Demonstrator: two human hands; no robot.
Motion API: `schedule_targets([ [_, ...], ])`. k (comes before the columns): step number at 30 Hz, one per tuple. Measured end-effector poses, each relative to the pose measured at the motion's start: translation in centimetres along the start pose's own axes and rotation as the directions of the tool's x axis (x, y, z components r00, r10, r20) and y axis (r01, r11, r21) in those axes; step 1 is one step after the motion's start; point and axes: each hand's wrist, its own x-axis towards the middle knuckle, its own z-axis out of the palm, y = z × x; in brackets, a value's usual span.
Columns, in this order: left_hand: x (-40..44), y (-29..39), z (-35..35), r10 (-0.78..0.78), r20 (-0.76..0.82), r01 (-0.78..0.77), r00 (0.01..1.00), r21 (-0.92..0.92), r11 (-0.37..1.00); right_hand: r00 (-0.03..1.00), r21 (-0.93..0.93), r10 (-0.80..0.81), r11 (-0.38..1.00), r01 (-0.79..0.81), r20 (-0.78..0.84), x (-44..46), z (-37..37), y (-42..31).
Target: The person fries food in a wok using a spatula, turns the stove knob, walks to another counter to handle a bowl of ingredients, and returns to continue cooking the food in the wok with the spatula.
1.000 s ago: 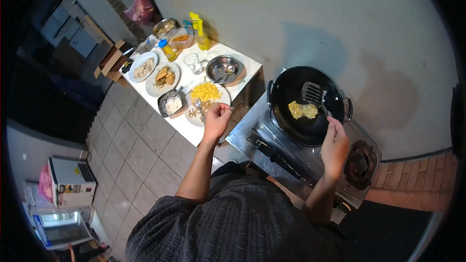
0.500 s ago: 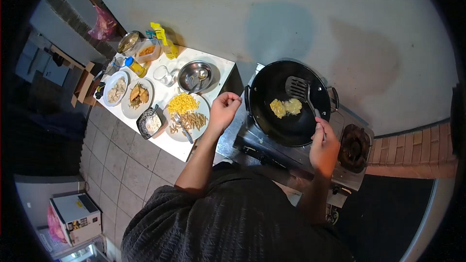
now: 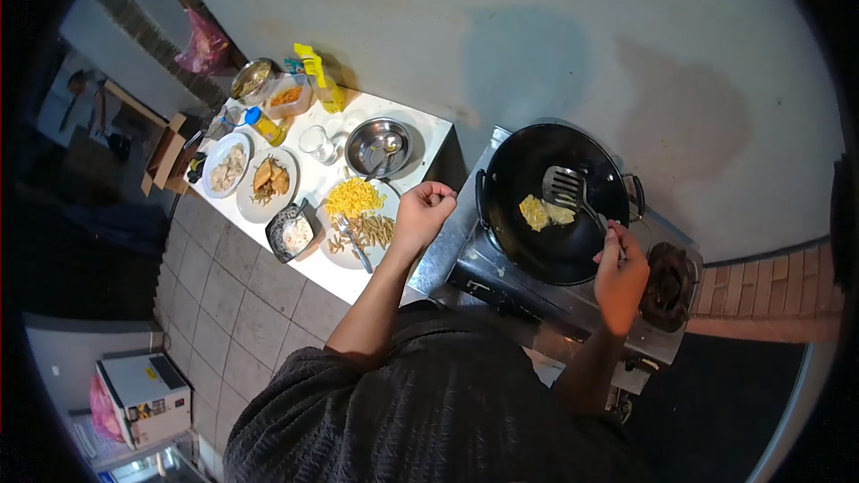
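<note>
A black wok (image 3: 555,255) stands on the steel stove (image 3: 447,250), with yellowish food (image 3: 534,213) in it. My right hand (image 3: 621,273) grips the handle of a slotted spatula (image 3: 564,184); the spatula's head is inside the wok, beside the food and partly over it. Closed, with fingertips pinched together, my left hand (image 3: 424,216) hovers between the wok and a plate (image 3: 390,204) of corn and brown strips with a fork (image 3: 356,246) on it. Whether anything small is between those fingertips cannot be made out.
The white table (image 3: 331,283) at left also bears a metal bowl (image 3: 366,165), a glass (image 3: 317,144), a black bowl (image 3: 289,233), two food plates, a blue-capped jar (image 3: 265,126) and a yellow packet (image 3: 320,80). A second burner (image 3: 667,286) lies right of the wok.
The view has shifted and turned. The spatula's head has come lower, nearer the food, as my right hand has tilted it. My left hand remains pinched and raised.
</note>
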Motion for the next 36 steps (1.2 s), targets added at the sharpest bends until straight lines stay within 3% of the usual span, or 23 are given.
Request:
schedule_targets([
  [2,-0.1,0.1,0.6,0.002,-0.006,-0.002,1.0,-0.014,1.0,1.0,-0.027,0.022,0.999,-0.022,-0.02,-0.3,-0.1,0.8],
  [4,0.1,-0.2,1.0,-0.021,0.035,0.021,0.999,0.009,1.0,0.99,-0.093,-0.091,0.992,0.082,-0.103,-0.6,-0.1,1.9],
  [6,0.3,-0.4,1.4,-0.052,0.027,0.051,0.998,0.047,0.998,0.994,-0.074,-0.015,0.997,0.007,-0.111,-1.2,-0.7,1.3],
  [8,0.7,-1.3,1.6,-0.073,0.074,0.07,0.995,0.039,0.997,0.99,-0.124,-0.059,0.991,0.043,-0.129,-1.5,-1.0,1.0],
  [10,1.0,-2.1,2.0,-0.018,0.045,0.017,0.999,0.018,1.0,0.981,-0.178,-0.105,0.981,0.075,-0.164,-1.7,-1.0,1.4],
  [12,1.1,-1.8,2.2,-0.054,0.06,0.056,0.997,-0.019,0.998,0.986,-0.265,-0.116,0.961,0.08,-0.12,-2.2,-0.9,0.5],
  [16,1.5,-2.0,2.4,0.001,0.029,0.002,1.0,-0.087,0.996,0.991,-0.271,-0.046,0.963,0.01,-0.125,-2.9,-0.1,0.5],
  [23,2.4,-2.7,2.0,-0.061,0.045,0.066,0.997,-0.128,0.99,0.992,-0.29,0.031,0.955,-0.065,-0.12,-3.1,1.0,2.4],
  [26,2.4,-2.7,2.1,-0.09,0.086,0.102,0.992,-0.144,0.984,0.986,-0.369,-0.087,0.929,0.03,-0.14,-2.9,1.5,3.1],
  [28,2.4,-2.8,2.2,-0.088,0.108,0.101,0.99,-0.125,0.987,0.991,-0.268,0.024,0.962,-0.06,-0.133,-2.9,1.8,3.2],
  [32,2.3,-2.4,2.4,-0.093,0.115,0.112,0.989,-0.174,0.978,0.977,-0.235,0.154,0.954,-0.185,-0.145,-2.9,1.6,4.1],
  [34,2.4,-2.0,2.5,-0.117,0.105,0.135,0.988,-0.182,0.974,0.957,-0.075,0.272,0.957,-0.28,-0.099,-2.9,1.6,5.7],
  [36,2.3,-1.8,2.7,-0.103,0.114,0.12,0.988,-0.153,0.981,0.958,-0.064,0.266,0.96,-0.274,-0.106,-2.7,1.9,6.6],
])
